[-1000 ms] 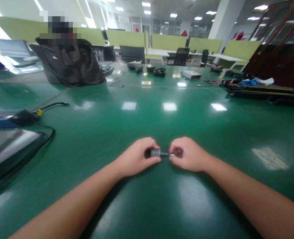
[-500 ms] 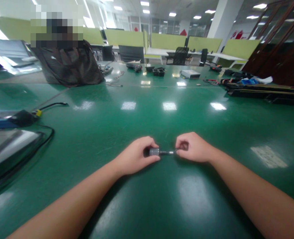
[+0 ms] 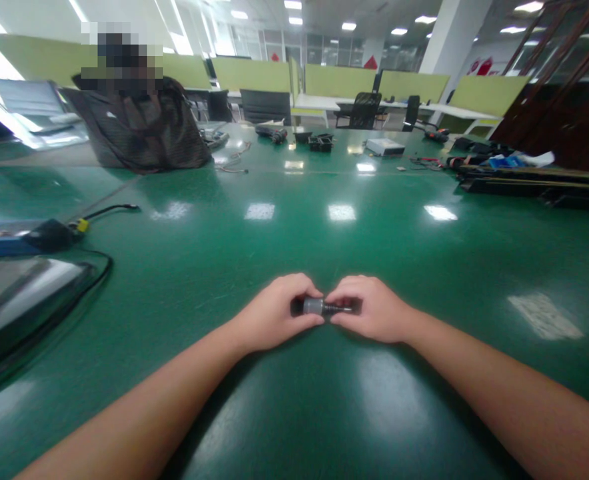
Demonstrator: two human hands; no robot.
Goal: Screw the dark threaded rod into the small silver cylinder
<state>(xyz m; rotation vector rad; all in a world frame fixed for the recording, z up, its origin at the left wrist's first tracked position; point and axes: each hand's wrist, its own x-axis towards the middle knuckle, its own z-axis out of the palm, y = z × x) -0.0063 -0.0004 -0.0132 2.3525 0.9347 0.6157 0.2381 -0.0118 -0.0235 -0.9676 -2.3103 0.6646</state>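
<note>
Low over the green table, my left hand [image 3: 279,310] is curled around a small grey metal cylinder [image 3: 314,307] with a thin shaft, lying sideways and pointing right. The cylinder's left end is hidden in the palm. My right hand [image 3: 367,309] has its thumb and forefinger on either side of a dark ribbed, spring-like piece [image 3: 332,309] around the shaft, against the cylinder. The shaft's bright tip [image 3: 347,309] sticks out inside the right hand's curl. Both sets of fingertips nearly meet.
The glossy green table [image 3: 294,247] reflects ceiling lights. At the left lie a blue device [image 3: 4,239] with a black cable and a flat silver-grey device [image 3: 24,293]. A large dark bag [image 3: 149,130] stands at the back left. Black strips [image 3: 524,183] lie at the far right.
My right hand has moved left, from beyond the shaft's tip to beside the cylinder. The dark ribbed piece now shows around the shaft. My left hand keeps its hold.
</note>
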